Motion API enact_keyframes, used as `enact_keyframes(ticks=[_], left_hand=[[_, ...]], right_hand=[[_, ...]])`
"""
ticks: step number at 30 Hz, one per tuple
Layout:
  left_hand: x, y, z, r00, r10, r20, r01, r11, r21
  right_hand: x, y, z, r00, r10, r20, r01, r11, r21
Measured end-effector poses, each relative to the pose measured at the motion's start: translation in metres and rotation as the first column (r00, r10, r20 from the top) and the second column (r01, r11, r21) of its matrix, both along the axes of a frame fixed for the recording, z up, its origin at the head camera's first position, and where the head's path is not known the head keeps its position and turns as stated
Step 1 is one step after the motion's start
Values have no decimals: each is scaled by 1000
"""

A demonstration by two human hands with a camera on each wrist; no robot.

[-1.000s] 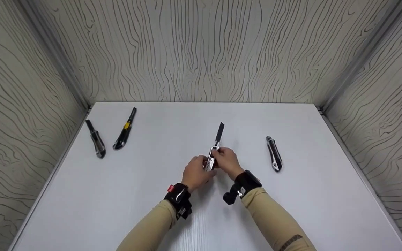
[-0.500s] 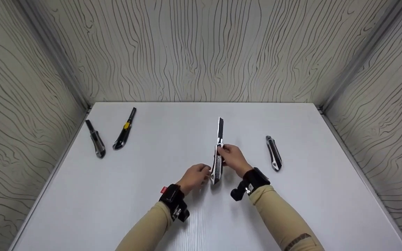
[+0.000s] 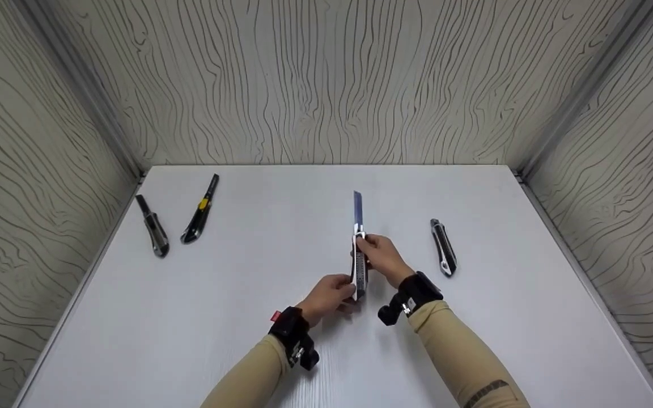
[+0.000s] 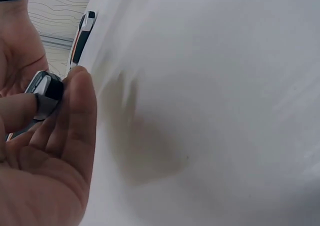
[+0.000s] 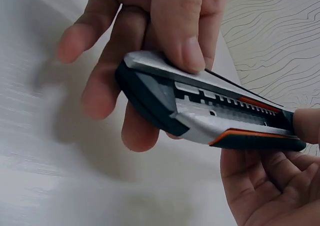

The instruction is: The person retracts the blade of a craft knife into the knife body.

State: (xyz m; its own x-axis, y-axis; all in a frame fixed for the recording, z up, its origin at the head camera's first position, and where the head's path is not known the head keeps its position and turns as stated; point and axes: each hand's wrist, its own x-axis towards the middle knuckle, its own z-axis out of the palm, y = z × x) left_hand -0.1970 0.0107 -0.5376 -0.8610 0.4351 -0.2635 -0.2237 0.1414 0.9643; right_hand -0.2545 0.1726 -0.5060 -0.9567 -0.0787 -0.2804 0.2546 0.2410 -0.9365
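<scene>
A snap-off utility knife (image 3: 360, 272) stands lengthwise over the white table, its long blade (image 3: 357, 208) pointing to the back. My right hand (image 3: 384, 258) grips the handle near the blade, thumb on its upper face. At the butt end my left hand (image 3: 325, 297) pinches the knife between thumb and fingers. The right wrist view shows the silver, dark and orange handle (image 5: 200, 132), with the left thumb (image 5: 192, 51) on its edge and the right thumb (image 5: 306, 125) at the far end. In the left wrist view the butt (image 4: 49, 92) pokes out between the fingers.
On the left of the table (image 3: 247, 351) lie a grey and black utility knife (image 3: 155, 229) and a black one with a yellow slider (image 3: 200, 212). Another silver and black knife (image 3: 444, 248) lies on the right. Patterned walls (image 3: 326, 85) enclose the back and sides.
The knife has swung from a slant to nearly straight and shifted slightly right. My left hand let go of the handle, then took hold again at the butt. My right hand kept its grip.
</scene>
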Motion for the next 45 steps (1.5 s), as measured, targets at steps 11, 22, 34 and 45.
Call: enact_keyframes(ticks=[11,22,34,45], left_hand=[[4,3,0,998,30,-48,-33,998,-53],[4,4,1,997,30,-66,-37,993,-109],[7,4,2,994,41,-105,-50,995,-87],[6,4,-3,995,35,-88,-44,994,-103]], right_hand=[[0,-2,-2,999,-17,33,18,999,-41],[-2,-6,-5,997,-69,38,72,993,-89],[1,-10,-2,995,-93,43,97,992,-79],[1,-11,-6,996,-75,42,79,993,-86]])
